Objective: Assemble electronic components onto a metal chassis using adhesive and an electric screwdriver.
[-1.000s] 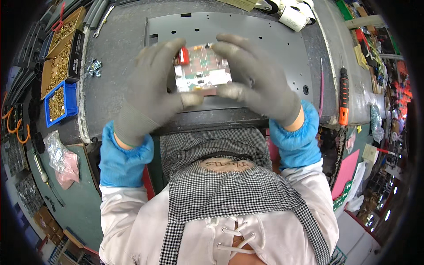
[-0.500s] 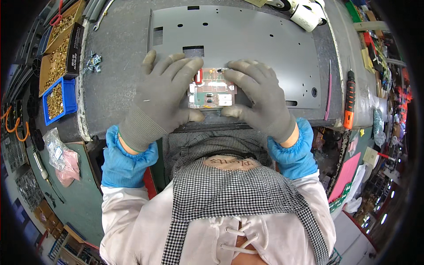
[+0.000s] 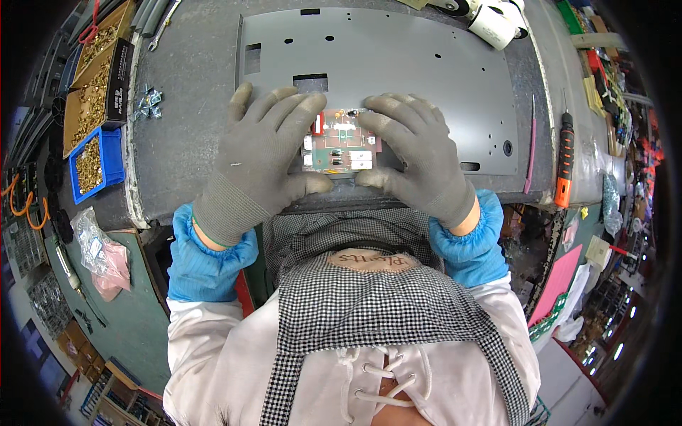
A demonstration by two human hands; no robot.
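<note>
A small green circuit board [image 3: 342, 145] with white connectors and a red part sits between my two gloved hands, over the near edge of a large grey metal panel [image 3: 398, 60]. My left hand [image 3: 263, 149], in a grey glove, grips the board's left side, its thumb by the near left corner. On the opposite side, my right hand [image 3: 415, 153] holds the board with fingers along the right edge and thumb at the near right corner. Whether the board touches the panel, I cannot tell. Its underside is hidden.
At the left stand a blue tray [image 3: 114, 157] and a cardboard box [image 3: 73, 128] of brass-coloured fasteners, near loose silver pieces [image 3: 149, 103] and a wrench [image 3: 160, 30]. An orange-and-black screwdriver [image 3: 564, 160] and a pink stick [image 3: 531, 153] lie right of the panel. White casters [image 3: 494, 25] are behind.
The board has tilted or shifted very slightly between my hands. Both hands keep nearly the same place and hold.
</note>
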